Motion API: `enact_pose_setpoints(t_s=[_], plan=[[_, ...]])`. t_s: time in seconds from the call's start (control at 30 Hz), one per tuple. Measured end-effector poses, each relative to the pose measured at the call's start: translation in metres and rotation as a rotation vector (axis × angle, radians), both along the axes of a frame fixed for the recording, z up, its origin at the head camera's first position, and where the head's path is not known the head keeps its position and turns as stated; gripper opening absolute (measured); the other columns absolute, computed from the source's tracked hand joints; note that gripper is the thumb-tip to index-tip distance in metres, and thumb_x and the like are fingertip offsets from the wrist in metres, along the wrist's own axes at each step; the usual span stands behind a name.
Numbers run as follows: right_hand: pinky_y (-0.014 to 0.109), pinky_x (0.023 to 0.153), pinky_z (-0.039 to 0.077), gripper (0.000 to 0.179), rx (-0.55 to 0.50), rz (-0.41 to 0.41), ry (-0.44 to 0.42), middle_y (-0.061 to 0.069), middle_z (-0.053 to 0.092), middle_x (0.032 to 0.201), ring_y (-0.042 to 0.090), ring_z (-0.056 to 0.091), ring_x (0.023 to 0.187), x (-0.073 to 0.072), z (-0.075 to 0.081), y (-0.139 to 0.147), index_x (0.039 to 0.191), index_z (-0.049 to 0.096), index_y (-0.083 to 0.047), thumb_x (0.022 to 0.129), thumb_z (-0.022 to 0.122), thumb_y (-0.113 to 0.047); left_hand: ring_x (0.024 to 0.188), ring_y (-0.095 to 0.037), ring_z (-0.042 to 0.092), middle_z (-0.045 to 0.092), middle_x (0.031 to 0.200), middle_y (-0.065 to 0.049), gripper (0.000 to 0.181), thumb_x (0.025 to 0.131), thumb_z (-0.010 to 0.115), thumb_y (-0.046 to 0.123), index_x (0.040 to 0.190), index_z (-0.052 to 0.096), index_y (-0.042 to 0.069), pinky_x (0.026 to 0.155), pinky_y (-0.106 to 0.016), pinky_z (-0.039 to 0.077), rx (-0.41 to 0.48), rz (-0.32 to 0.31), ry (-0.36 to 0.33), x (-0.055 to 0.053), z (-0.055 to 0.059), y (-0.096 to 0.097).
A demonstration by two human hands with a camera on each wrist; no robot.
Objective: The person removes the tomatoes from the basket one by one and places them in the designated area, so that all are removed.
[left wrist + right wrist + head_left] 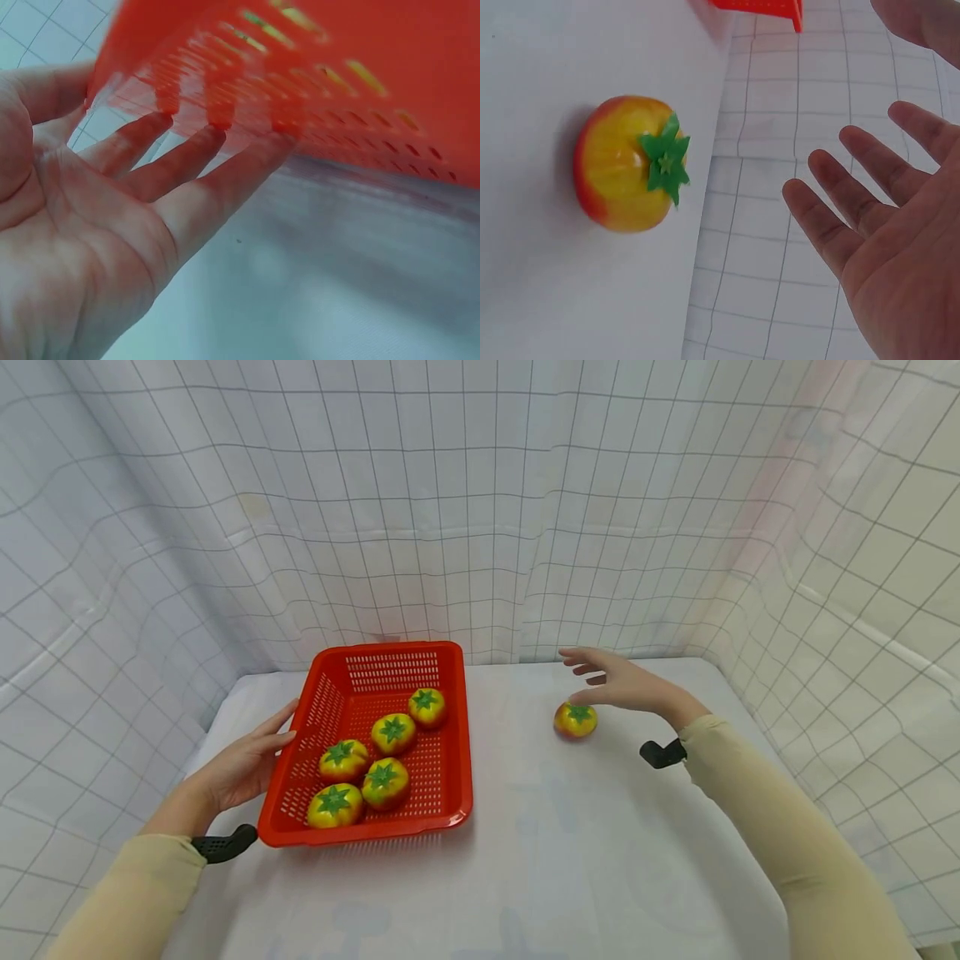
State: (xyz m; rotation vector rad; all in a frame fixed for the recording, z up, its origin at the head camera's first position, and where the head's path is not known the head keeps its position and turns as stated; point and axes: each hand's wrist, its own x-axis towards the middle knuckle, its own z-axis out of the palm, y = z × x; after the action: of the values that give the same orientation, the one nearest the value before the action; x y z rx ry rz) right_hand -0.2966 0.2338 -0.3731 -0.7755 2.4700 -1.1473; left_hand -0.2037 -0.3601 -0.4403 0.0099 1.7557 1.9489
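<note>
A red plastic basket (442, 810) with perforated walls stands on the left of the white table and holds several yellow-red toy tomatoes (393, 733) with green star-shaped tops. My left hand (243, 768) is at its left side. In the left wrist view, the straight fingers (202, 180) touch the slotted outer wall under the rim. One more toy tomato (575, 722) lies on the table right of the basket. Over it hovers my right hand (626, 683), fingers spread and holding nothing. The right wrist view shows a gap between that tomato (626, 165) and the fingers.
The white table (540, 860) is enclosed by a white curtain (495, 510) with a dark grid at the back and sides. A black strap piece (663, 754) sticks out at the right wrist, and another (225, 845) at the left.
</note>
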Motion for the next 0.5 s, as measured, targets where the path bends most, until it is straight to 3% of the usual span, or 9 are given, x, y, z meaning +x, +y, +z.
enact_pose_setpoints(t_s=[0.23, 0.5], plan=[[0.049, 0.115, 0.037, 0.077, 0.043, 0.096, -0.002, -0.005, 0.043, 0.153, 0.020, 0.043, 0.139, 0.007, 0.010, -0.033, 0.157, 0.037, -0.032, 0.092, 0.076, -0.039, 0.120, -0.022, 0.062, 0.040, 0.148, -0.005, 0.070, 0.112, 0.041, 0.027, 0.163, -0.004, 0.042, 0.098, -0.052, 0.052, 0.039, 0.022, -0.067, -0.001, 0.007, 0.001], [0.042, 0.111, 0.042, 0.074, 0.098, 0.190, 0.003, -0.017, 0.043, 0.151, 0.011, 0.043, 0.136, 0.018, 0.017, -0.070, 0.155, 0.040, -0.040, 0.091, 0.076, -0.037, 0.117, -0.024, 0.062, 0.028, 0.157, -0.011, 0.072, 0.113, 0.039, 0.022, 0.162, -0.010, 0.040, 0.097, -0.049, 0.053, 0.047, 0.033, -0.137, -0.004, 0.021, 0.003]])
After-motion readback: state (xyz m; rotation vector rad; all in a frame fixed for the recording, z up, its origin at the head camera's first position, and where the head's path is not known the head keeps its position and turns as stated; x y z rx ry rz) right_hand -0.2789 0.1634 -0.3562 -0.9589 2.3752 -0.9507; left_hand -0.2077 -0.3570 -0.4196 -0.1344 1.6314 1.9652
